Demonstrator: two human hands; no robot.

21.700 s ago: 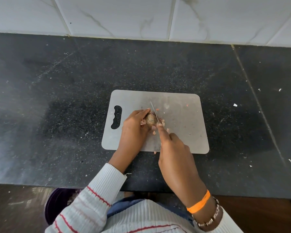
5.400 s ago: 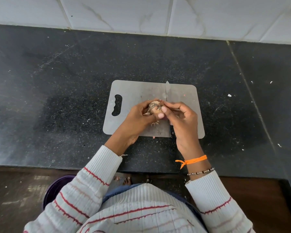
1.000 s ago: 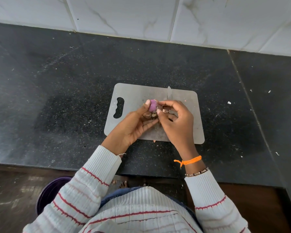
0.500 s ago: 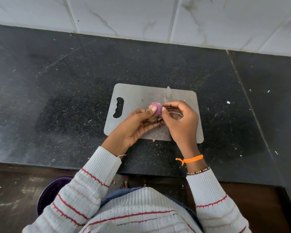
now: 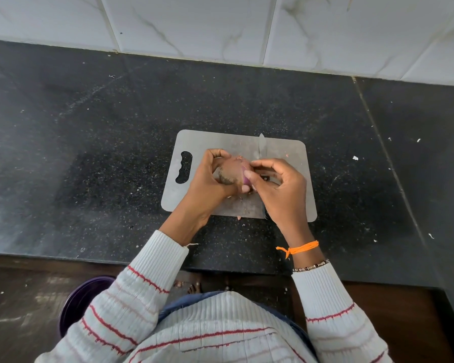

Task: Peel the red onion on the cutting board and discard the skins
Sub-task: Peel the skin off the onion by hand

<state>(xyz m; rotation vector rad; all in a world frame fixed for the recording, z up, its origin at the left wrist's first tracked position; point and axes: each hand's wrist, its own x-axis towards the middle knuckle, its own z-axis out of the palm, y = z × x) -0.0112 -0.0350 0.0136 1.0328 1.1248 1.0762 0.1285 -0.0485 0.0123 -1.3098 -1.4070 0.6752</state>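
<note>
Your left hand [image 5: 206, 184] cups the small red onion with brown papery skin [image 5: 232, 172], fingers wrapped round it, holding it just above the middle of the grey rectangular cutting board [image 5: 220, 142]. Your right hand [image 5: 281, 191] pinches the onion's right side between thumb and fingertips, where purple flesh shows. Under them, the black speckled stone bench [image 5: 89, 153] carries the board near its front edge. On the floor at your left stands a purple round bin [image 5: 81, 299]. A steel knife [image 5: 261, 148] lies on the board, blade tip at the board's far edge, handle hidden under your right hand. Skin scraps [image 5: 238, 217] lie at the board's near edge.
</note>
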